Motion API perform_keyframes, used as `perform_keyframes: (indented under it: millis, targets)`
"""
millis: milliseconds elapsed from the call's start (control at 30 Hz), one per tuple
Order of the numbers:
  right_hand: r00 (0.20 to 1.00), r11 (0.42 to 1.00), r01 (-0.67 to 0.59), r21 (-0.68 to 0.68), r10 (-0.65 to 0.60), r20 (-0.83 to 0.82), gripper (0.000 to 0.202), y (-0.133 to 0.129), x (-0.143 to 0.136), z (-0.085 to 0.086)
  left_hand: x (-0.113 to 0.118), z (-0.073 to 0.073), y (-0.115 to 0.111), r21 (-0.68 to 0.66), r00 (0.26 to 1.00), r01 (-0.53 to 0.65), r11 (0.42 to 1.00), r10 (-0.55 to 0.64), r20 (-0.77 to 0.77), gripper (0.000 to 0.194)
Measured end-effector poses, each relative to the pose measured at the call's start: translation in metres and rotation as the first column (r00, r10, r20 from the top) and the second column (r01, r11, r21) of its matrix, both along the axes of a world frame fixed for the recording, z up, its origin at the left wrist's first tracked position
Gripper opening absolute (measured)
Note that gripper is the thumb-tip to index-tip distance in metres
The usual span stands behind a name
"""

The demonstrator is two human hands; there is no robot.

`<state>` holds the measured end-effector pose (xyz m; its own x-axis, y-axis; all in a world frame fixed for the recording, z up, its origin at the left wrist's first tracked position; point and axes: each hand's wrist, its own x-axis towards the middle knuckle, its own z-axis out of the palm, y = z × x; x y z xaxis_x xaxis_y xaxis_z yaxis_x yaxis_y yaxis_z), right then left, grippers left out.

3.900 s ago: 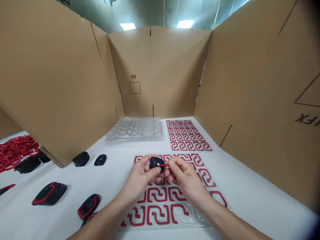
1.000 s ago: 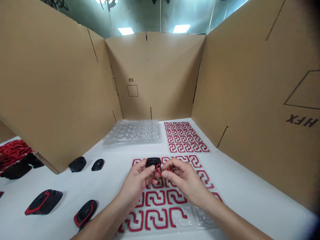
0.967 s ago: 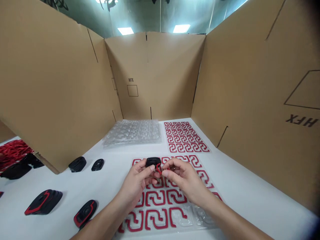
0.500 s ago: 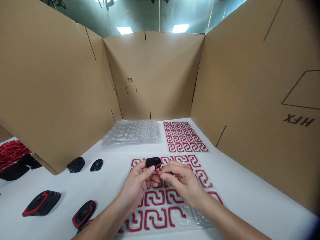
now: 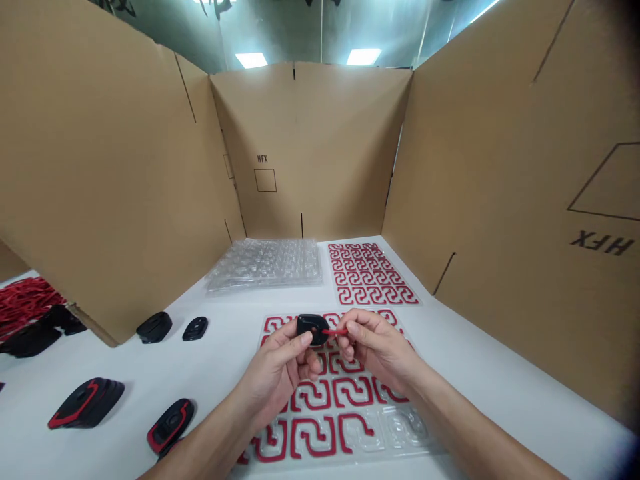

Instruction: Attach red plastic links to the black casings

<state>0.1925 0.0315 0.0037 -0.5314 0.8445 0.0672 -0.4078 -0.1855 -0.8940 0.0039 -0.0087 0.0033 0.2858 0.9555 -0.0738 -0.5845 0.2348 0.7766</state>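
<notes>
On the table (image 5: 500, 373) lies the near tray (image 5: 406, 427); above it, left to right, come the left hand (image 5: 283, 363), the held casing (image 5: 313, 327), the held strip (image 5: 335, 332) and the right hand (image 5: 375, 343). Behind the near tray are the tray stack (image 5: 270, 263), toward its left, and the far tray (image 5: 380, 303), toward its right; the back panel (image 5: 320, 140) stands farther behind. Left of the near tray sit the lone casing (image 5: 195, 329) and casing piles (image 5: 86, 403), with the strip heap (image 5: 29, 300) farther left.

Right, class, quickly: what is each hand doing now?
Left hand: closed, holding the black casing.
Right hand: closed, pinching the red strip.
</notes>
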Motion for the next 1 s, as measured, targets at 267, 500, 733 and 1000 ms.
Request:
perform_keyframes:
  millis: [267,500,733,1000]
  targets:
    - [1.000,1.000,0.010,0.003,-0.010,-0.001,0.026,0.001,-0.002,-0.001,0.000,0.000,0.001,0.017,1.000,0.014,1.000,-0.014,-0.019,0.022]
    - [0.967,0.980,0.141,0.140,-0.167,0.193,0.030,0.003,-0.005,-0.007,0.005,-0.006,0.009,-0.073,0.995,-0.070,0.995,0.065,-0.070,0.025]
    - [0.851,0.906,0.203,0.371,-0.351,0.391,0.032,-0.001,-0.009,-0.003,0.005,-0.008,0.013,-0.091,0.981,-0.160,0.983,0.148,-0.128,0.028]
    - [0.860,0.917,0.166,0.364,-0.315,0.401,0.032,-0.006,-0.011,-0.006,0.010,-0.018,0.013,-0.028,0.981,-0.116,0.993,0.110,-0.161,0.025]
